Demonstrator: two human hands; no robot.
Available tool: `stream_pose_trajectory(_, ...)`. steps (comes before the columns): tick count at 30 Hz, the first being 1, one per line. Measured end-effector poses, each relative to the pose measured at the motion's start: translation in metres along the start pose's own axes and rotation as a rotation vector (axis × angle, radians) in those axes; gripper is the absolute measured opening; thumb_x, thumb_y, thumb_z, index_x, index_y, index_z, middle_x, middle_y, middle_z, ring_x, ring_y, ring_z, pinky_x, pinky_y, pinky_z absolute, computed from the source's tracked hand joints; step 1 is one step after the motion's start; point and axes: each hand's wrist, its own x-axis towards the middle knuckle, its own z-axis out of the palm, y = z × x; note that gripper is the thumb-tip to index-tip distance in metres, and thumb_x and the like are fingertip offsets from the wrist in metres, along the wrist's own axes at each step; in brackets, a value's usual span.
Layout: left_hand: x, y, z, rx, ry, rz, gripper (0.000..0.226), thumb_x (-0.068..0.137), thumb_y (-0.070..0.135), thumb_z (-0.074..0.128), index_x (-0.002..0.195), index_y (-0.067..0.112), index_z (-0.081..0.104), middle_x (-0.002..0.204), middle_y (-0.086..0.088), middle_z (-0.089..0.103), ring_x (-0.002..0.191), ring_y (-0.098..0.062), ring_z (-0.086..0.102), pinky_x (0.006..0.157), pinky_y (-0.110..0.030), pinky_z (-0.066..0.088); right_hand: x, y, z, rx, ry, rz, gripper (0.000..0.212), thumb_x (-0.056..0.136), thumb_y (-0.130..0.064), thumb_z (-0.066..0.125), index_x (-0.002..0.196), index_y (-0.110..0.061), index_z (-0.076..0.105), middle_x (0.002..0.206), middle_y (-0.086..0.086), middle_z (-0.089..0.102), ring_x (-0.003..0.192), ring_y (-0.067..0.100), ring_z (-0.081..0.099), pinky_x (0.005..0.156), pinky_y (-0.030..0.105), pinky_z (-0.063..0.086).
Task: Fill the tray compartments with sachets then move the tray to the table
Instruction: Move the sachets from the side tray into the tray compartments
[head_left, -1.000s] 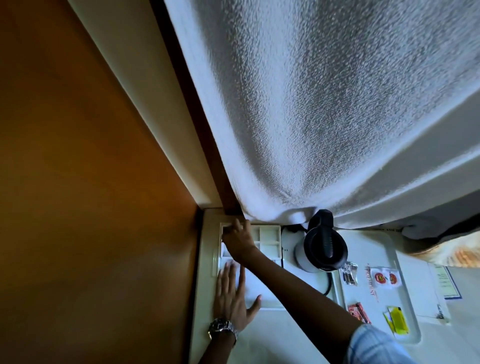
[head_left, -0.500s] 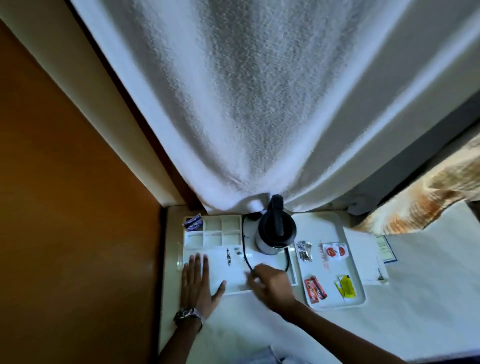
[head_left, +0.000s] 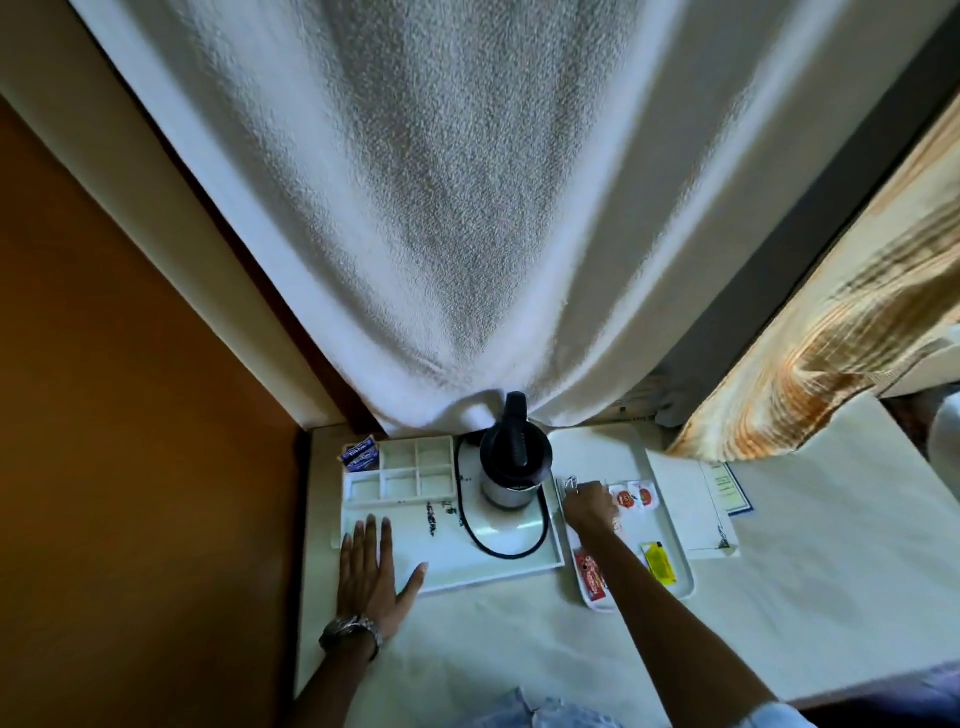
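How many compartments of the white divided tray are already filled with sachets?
1. Only the far-left compartment of the white divided tray holds sachets, the blue ones. The other five compartments look empty; nothing seems hidden.

left hand (head_left: 371, 569) flat on white compartment tray (head_left: 498, 569) beside a black kettle (head_left: 514, 462); blue sachets (head_left: 359, 453) in its far left compartment; right hand (head_left: 589, 506) reaching into second tray (head_left: 675, 561) of sachets.
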Motion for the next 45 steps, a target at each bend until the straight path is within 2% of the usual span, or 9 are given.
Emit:
stream_pose_trajectory(5, -0.003, 0.004, -0.004, 0.001, 0.007, 0.002, 0.109, 0.066, 0.078, -0.017, 0.153, 0.014, -0.005, 0.163, -0.012, -0.011, 0.152, -0.028, -0.01, 0.126, -0.045, -0.006, -0.018, 0.002, -0.006, -0.016, 0.073, -0.136, 0.029, 0.098, -0.001, 0.046, 0.125, 0.009, 0.047, 0.124, 0.031, 0.061, 0.118, 0.041, 0.058, 0.096, 0.042, 0.046)
stream_pose_trajectory(9, -0.001, 0.009, -0.011, -0.063, 0.022, 0.018, 0.102, 0.073, 0.077, -0.002, 0.154, 0.014, 0.0, 0.163, -0.01, -0.009, 0.152, -0.029, -0.007, 0.121, -0.038, -0.015, -0.05, 0.015, -0.006, 0.375, 0.207, 0.056, 0.022, 0.094, 0.0, 0.057, 0.115, 0.005, 0.062, 0.109, 0.028, 0.068, 0.098, 0.039, 0.066, 0.078, 0.036, 0.048)
stream_pose_trajectory(13, 0.001, 0.004, -0.015, -0.064, 0.054, 0.026, 0.095, 0.081, 0.074, 0.009, 0.153, 0.013, 0.009, 0.163, -0.014, -0.002, 0.152, -0.034, -0.003, 0.119, -0.038, -0.017, -0.11, 0.003, 0.028, 0.774, -0.4, 0.095, 0.028, 0.091, 0.005, 0.063, 0.071, -0.008, 0.076, 0.076, 0.011, 0.071, 0.053, 0.014, 0.062, 0.051, 0.02, 0.052)
stream_pose_trajectory(18, -0.001, 0.003, -0.007, -0.006, 0.031, 0.018, 0.093, 0.08, 0.074, 0.005, 0.154, 0.017, 0.002, 0.162, -0.012, -0.01, 0.151, -0.033, -0.009, 0.123, -0.044, -0.01, -0.104, -0.102, 0.1, 0.876, -0.575, 0.156, 0.016, 0.091, 0.007, 0.057, 0.101, 0.015, 0.066, 0.092, 0.022, 0.066, 0.079, 0.015, 0.067, 0.072, 0.023, 0.052)
stream_pose_trajectory(21, -0.007, -0.001, 0.0, -0.009, 0.019, 0.003, 0.091, 0.081, 0.073, 0.005, 0.153, 0.019, -0.001, 0.162, -0.011, -0.013, 0.151, -0.032, -0.013, 0.123, -0.043, -0.011, -0.093, -0.142, 0.125, 0.914, -0.587, 0.21, 0.025, 0.094, 0.001, 0.054, 0.072, -0.011, 0.05, 0.068, 0.001, 0.067, 0.079, 0.013, 0.063, 0.074, 0.022, 0.054)
stream_pose_trajectory(27, 0.0, -0.006, -0.007, -0.017, 0.022, -0.009, 0.085, 0.086, 0.066, 0.026, 0.154, 0.02, 0.003, 0.163, -0.01, -0.007, 0.152, -0.033, -0.006, 0.12, -0.041, -0.014, -0.079, -0.165, 0.137, 0.969, -0.504, 0.278, 0.031, 0.097, -0.004, 0.051, 0.072, -0.021, 0.044, 0.034, -0.023, 0.059, 0.087, 0.021, 0.06, 0.092, 0.035, 0.055)
stream_pose_trajectory(32, 0.002, -0.009, -0.006, -0.039, 0.042, 0.003, 0.085, 0.086, 0.064, 0.03, 0.154, 0.018, 0.008, 0.163, -0.012, -0.002, 0.152, -0.033, -0.003, 0.12, -0.042, -0.01, -0.081, -0.169, 0.143, 0.936, -0.257, 0.252, 0.017, 0.085, -0.007, 0.067, 0.068, -0.006, 0.068, 0.073, 0.008, 0.076, 0.044, 0.008, 0.065, 0.043, 0.012, 0.043)
stream_pose_trajectory(39, -0.003, -0.007, 0.002, -0.014, 0.02, -0.023, 0.084, 0.086, 0.067, 0.023, 0.153, 0.024, -0.005, 0.163, -0.007, -0.014, 0.151, -0.028, -0.013, 0.12, -0.041, -0.017, -0.077, -0.165, 0.149, 0.893, -0.19, 0.23, 0.012, 0.085, -0.012, 0.07, 0.093, -0.005, 0.073, 0.092, 0.015, 0.078, 0.083, 0.027, 0.077, 0.081, 0.036, 0.063)
stream_pose_trajectory(45, 0.003, -0.007, -0.008, -0.031, 0.015, -0.006, 0.085, 0.086, 0.067, 0.024, 0.154, 0.021, 0.003, 0.163, -0.01, -0.007, 0.152, -0.03, -0.007, 0.118, -0.039, -0.018, -0.073, -0.155, 0.14, 0.7, -0.146, 0.041, 0.03, 0.097, -0.029, 0.059, 0.08, -0.009, 0.074, 0.077, 0.015, 0.073, 0.066, 0.023, 0.067, 0.064, 0.027, 0.054)
